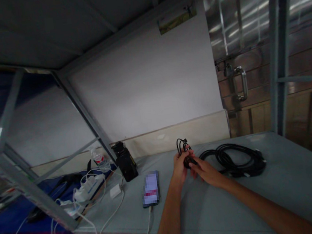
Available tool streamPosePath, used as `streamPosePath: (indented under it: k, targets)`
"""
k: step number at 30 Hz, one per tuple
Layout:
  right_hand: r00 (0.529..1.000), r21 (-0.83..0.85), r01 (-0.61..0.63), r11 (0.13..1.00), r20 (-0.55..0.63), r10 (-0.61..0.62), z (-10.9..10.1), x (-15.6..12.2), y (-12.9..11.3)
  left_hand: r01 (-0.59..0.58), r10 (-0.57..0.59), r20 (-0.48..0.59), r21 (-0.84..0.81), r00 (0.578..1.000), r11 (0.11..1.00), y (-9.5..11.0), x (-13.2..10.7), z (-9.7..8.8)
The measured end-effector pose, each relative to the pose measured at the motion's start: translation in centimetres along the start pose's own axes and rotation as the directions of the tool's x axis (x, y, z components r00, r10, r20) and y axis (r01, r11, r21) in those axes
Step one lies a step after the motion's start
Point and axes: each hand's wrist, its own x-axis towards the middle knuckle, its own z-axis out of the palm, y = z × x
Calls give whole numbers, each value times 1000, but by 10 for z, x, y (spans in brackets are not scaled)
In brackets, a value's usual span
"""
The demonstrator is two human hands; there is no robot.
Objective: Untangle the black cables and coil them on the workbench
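Note:
A small coiled black cable (180, 144) is held between my hands above the grey tabletop, its thin loops standing up over the fingers. My left hand (180, 166) is closed around the lower part of the bundle. From the other side my right hand (204, 170) grips the same cable, thumb pressed against a dark part that I cannot make out clearly. Just right of my hands lies a larger coil of thick black cable (241, 159), with connectors at its right side. A phone (151, 189) with a lit screen lies to the left, a white charging cord plugged into it.
A black case-like object (126, 162) stands at the back left near the wall. Further left are a white power strip (89, 188) with tangled white cords, a white adapter (115, 190) and a plastic bottle (99, 158). Metal frame posts (279, 52) rise at both sides.

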Motion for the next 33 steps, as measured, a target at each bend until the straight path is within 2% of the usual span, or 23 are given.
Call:
streamPosePath:
  k: [9,18,25,33]
  targets:
    - [999,-18,-36,999,-13,35,-3,0,-4,20,-24,-34,-92,999,996,-4,5,-2]
    - [990,-17,-14,1000,-141,12,-11,3,-4,33,-41,-49,-151,998,988,5,5,-8]
    - [981,-172,38,984,-179,-69,-12,5,-5,63,-69,-30,-168,997,984,3,7,-10]
    - [966,-274,182,945,-132,-224,-10,11,8,91,-88,23,-255,996,963,2,10,-4]
